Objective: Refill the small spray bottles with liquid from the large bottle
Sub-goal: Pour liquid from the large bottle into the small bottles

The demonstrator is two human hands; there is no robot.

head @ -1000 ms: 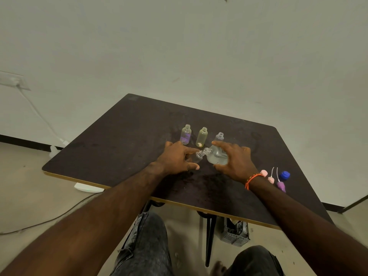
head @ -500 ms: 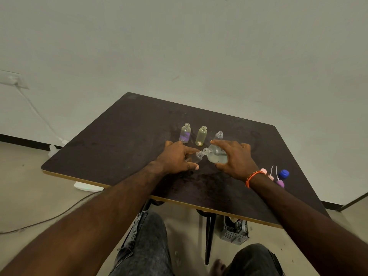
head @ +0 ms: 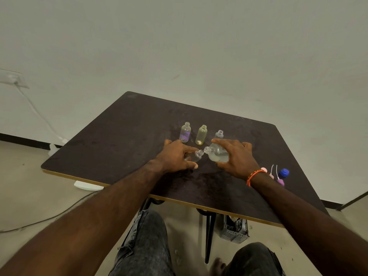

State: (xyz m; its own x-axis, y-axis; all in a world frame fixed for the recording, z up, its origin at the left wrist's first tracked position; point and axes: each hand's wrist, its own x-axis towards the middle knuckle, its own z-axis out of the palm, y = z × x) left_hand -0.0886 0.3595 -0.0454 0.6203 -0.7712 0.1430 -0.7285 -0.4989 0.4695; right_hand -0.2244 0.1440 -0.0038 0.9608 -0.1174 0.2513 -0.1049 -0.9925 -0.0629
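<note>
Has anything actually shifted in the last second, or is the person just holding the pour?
Almost nothing moved. The right hand still tips the large bottle mouth to mouth into the small bottle gripped by the left hand. The three open bottles behind and the caps stayed put.

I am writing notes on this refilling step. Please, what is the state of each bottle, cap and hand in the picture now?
Large bottle: tilted, uncapped, mouth at the small bottle's mouth, held by right hand.
Small clear bottle: tilted, uncapped, held by left hand.
Purple-tinted bottle: upright, uncapped.
Yellow-tinted bottle: upright, uncapped.
Third small bottle: upright, uncapped, partly hidden.
Spray tops: off, lying on table.
Blue cap: off, on table.
</note>
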